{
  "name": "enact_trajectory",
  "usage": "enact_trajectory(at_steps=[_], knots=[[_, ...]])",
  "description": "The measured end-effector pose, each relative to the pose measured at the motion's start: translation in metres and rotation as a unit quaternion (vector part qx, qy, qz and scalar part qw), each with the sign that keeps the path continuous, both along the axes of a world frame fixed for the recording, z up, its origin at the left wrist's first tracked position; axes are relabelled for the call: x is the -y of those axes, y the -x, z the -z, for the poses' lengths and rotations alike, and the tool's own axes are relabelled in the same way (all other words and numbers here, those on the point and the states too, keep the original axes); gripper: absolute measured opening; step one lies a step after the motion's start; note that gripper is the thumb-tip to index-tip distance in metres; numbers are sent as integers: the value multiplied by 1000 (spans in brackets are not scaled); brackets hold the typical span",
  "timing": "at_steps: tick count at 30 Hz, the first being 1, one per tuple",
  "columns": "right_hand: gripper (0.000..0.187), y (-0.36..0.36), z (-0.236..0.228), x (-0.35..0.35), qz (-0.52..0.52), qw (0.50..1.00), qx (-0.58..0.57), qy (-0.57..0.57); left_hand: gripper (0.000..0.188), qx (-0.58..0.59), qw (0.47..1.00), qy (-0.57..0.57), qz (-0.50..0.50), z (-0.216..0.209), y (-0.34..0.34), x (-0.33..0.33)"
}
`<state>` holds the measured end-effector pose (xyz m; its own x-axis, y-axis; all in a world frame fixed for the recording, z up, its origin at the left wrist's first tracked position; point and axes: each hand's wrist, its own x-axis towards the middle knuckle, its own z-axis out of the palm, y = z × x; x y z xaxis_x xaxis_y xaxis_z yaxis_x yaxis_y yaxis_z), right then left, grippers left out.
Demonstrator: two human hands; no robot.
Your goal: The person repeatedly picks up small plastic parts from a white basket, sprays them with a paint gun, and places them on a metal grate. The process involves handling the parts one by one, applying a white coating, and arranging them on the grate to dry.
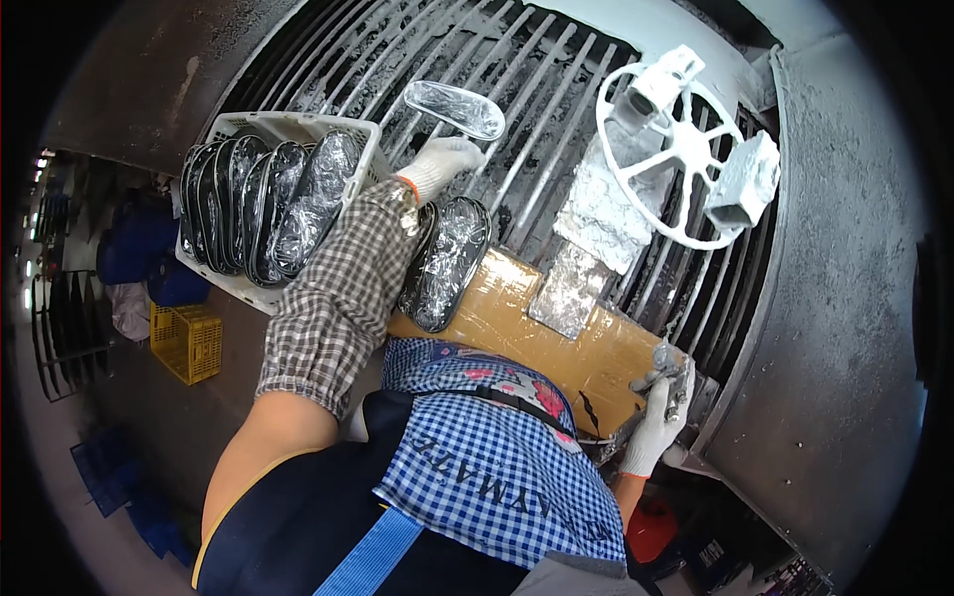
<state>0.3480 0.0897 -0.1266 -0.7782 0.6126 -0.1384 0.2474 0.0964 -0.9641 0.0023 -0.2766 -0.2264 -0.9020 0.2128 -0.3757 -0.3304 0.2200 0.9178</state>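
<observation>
My left hand (pixel 443 161), in a white glove, holds up a shoe-sole-shaped piece (pixel 455 108) wrapped in shiny clear film, above the grey metal grating (pixel 517 70). Under my forearm two more wrapped black soles (pixel 447 260) lie on a sheet of brown cardboard (pixel 517 318). A white plastic basket (pixel 288 129) to the left is packed with several upright wrapped soles (pixel 260 204). My right hand (pixel 658 422), also gloved, grips a paint-caked spray gun (pixel 668 377) at the cardboard's right end.
A white paint-crusted wheel-shaped rack (pixel 686 149) with two block fixtures sits on the grating at the right. Silvery crusted patches (pixel 596 214) lie beside it. A yellow crate (pixel 189 343) and blue crates (pixel 109 477) stand on the floor at the left.
</observation>
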Motion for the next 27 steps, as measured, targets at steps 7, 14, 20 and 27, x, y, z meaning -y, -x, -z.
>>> enact_trajectory(at_steps=[7, 14, 20, 27], knots=[[59, -7, 4, -4, 1, 1000, 8, -1, 76, 32, 840, 440, 315, -32, -31, -13], [58, -17, 10, -5, 11, 1000, 6, 2, 60, -65, 823, 489, 281, -24, -35, -24], [58, -24, 25, -9, 31, 999, -17, 5, 55, -73, 834, 409, 364, -86, -35, -47], [60, -24, 22, -10, 46, 997, -48, 41, 35, -125, 868, 237, 417, -182, -56, -84]])
